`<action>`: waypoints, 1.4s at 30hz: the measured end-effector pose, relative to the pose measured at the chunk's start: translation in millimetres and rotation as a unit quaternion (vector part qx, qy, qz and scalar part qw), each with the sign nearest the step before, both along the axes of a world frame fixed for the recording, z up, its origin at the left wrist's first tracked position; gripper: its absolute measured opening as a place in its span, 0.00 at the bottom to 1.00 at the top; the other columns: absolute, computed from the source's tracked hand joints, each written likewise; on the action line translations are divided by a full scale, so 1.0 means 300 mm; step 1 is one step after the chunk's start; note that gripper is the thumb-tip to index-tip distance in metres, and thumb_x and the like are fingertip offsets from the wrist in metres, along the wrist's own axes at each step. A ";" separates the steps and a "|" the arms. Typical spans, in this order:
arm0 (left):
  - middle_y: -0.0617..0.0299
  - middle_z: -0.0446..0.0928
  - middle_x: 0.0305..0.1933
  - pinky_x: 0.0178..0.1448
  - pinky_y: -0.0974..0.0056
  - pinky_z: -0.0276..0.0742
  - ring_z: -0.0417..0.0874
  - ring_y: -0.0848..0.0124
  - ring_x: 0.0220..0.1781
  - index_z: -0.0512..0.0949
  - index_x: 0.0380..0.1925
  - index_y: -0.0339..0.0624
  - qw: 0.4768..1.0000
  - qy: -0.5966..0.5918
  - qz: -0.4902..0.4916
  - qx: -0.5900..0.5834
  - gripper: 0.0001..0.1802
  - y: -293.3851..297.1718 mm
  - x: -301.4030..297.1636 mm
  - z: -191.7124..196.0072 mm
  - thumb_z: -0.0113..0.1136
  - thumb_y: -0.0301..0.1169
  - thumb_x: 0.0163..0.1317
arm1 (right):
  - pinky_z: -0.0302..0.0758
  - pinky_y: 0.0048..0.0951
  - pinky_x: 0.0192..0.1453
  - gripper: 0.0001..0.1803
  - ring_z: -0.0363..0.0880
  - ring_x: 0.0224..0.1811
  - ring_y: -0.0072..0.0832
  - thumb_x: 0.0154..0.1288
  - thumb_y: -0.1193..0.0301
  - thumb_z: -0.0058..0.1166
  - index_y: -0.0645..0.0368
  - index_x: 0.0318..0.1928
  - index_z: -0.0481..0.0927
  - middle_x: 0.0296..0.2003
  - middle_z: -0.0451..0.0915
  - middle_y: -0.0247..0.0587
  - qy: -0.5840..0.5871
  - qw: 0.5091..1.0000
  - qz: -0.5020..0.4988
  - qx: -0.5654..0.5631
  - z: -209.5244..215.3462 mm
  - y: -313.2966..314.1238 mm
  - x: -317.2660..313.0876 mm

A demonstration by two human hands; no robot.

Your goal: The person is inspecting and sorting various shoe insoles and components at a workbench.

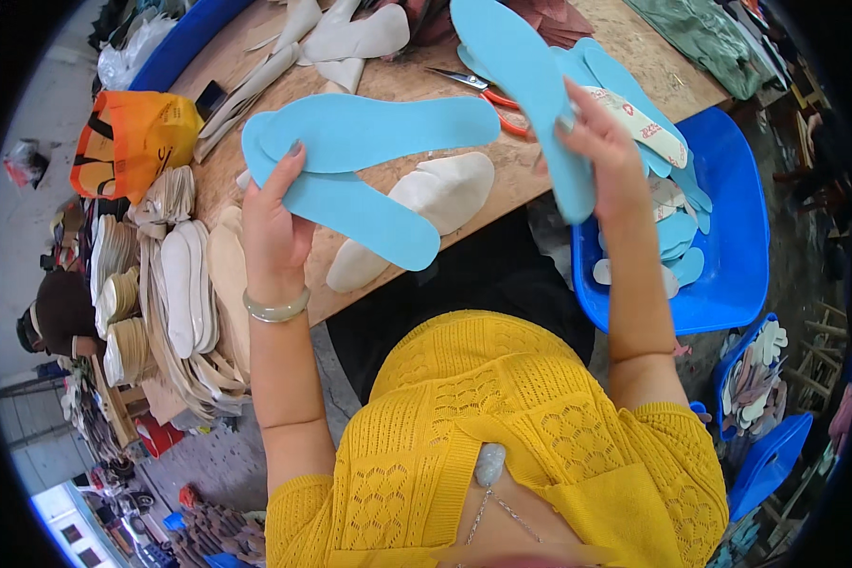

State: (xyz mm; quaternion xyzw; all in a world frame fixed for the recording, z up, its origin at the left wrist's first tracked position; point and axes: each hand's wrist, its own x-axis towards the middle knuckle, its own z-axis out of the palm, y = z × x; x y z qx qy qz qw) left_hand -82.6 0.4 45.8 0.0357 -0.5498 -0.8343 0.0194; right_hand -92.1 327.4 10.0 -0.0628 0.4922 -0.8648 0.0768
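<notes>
My left hand (279,222) grips two light blue insoles (379,128) by one end, thumb on top; they fan apart, one pointing right and one slanting down toward me. Below them on the table lie cream-white insoles (454,194), partly covered. In my raised right hand (611,156) is another blue insole (525,71), held near its lower end and tilted upright. Behind that hand, more blue insoles (625,76) and a white one with red print (648,128) lie at the table's edge. Red-handled scissors (504,112) rest between the two hands, partly hidden.
A blue tub (734,237) holding several insoles stands at the right beside the wooden table (417,71). Stacks of pale insoles (185,284) line the left side, near an orange bag (137,142). White cut pieces (360,38) lie at the back.
</notes>
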 end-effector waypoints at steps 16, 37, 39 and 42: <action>0.54 0.78 0.44 0.47 0.58 0.81 0.82 0.63 0.43 0.69 0.58 0.36 0.996 -0.048 -0.070 0.012 0.37 0.041 -0.028 0.002 0.45 0.60 0.67 | 0.72 0.28 0.56 0.29 0.77 0.51 0.35 0.53 0.77 0.63 0.57 0.58 0.76 0.49 0.77 0.44 0.349 0.856 -0.050 0.378 -0.005 -0.126 0.025; 0.56 0.72 0.41 0.47 0.62 0.73 0.75 0.65 0.37 0.67 0.63 0.39 0.883 0.114 -0.148 -0.430 0.27 0.236 0.220 -0.024 0.59 0.33 0.64 | 0.74 0.26 0.57 0.23 0.79 0.50 0.24 0.63 0.76 0.55 0.65 0.59 0.72 0.48 0.79 0.38 -0.015 0.998 0.062 0.017 -0.045 -0.203 0.175; 0.56 0.73 0.42 0.46 0.60 0.74 0.76 0.64 0.37 0.69 0.62 0.39 0.888 0.035 -0.190 -0.416 0.26 0.172 0.254 -0.017 0.59 0.33 0.65 | 0.75 0.26 0.55 0.22 0.79 0.49 0.24 0.64 0.76 0.55 0.65 0.59 0.72 0.47 0.80 0.38 -0.039 0.998 0.057 -0.005 -0.054 -0.166 0.171; 0.55 0.75 0.42 0.44 0.60 0.75 0.78 0.62 0.36 0.70 0.60 0.37 0.892 0.000 -0.213 -0.398 0.25 0.058 0.299 -0.095 0.59 0.35 0.65 | 0.76 0.27 0.53 0.22 0.80 0.47 0.25 0.63 0.77 0.54 0.66 0.59 0.72 0.45 0.80 0.39 -0.084 0.996 0.021 -0.028 -0.073 -0.134 0.160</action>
